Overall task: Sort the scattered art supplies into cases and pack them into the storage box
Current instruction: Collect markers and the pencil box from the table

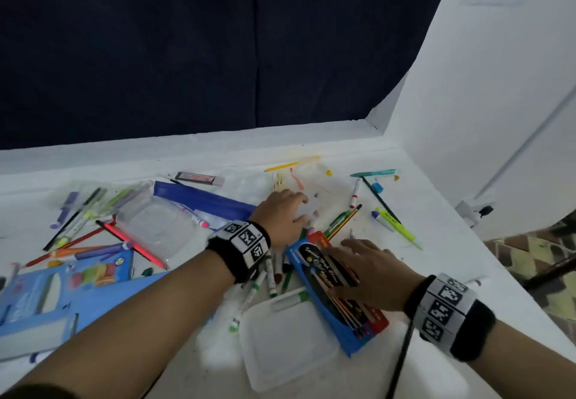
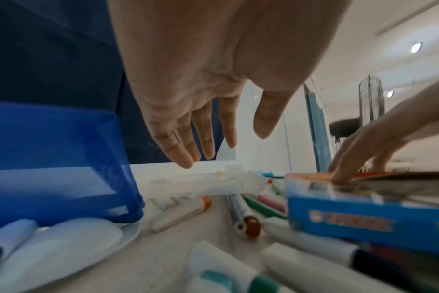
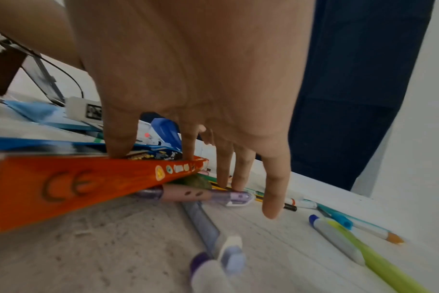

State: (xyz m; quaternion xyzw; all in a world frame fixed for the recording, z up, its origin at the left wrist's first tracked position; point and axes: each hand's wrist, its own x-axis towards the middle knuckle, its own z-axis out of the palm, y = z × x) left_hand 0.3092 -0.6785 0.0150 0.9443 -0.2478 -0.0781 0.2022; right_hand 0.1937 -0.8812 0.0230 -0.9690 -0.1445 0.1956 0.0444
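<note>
My left hand (image 1: pixel 304 208) hovers flat over the middle of the pile, fingers straight and holding nothing. In the left wrist view it hangs above a small clear plastic case (image 2: pixel 206 186). My right hand (image 1: pixel 343 266) lies on a blue and red pencil box (image 1: pixel 330 286); its thumb and forefinger press the box's top edge (image 3: pixel 88 182) while the other fingers reach down past it toward a purple pen (image 3: pixel 208 195). Loose markers (image 1: pixel 271 277) lie between my wrists. A blue mesh pouch (image 1: pixel 202 201) sits left of my left hand.
A clear tub (image 1: pixel 159 227) and a blue paint set (image 1: pixel 62 286) lie at the left, a white lid (image 1: pixel 286 342) at the front. Striped pencils (image 1: pixel 346 221), a green highlighter (image 1: pixel 396 224) and teal pens sit right. The table's edge runs down the right side; a black cable (image 1: pixel 402 358) hangs near it.
</note>
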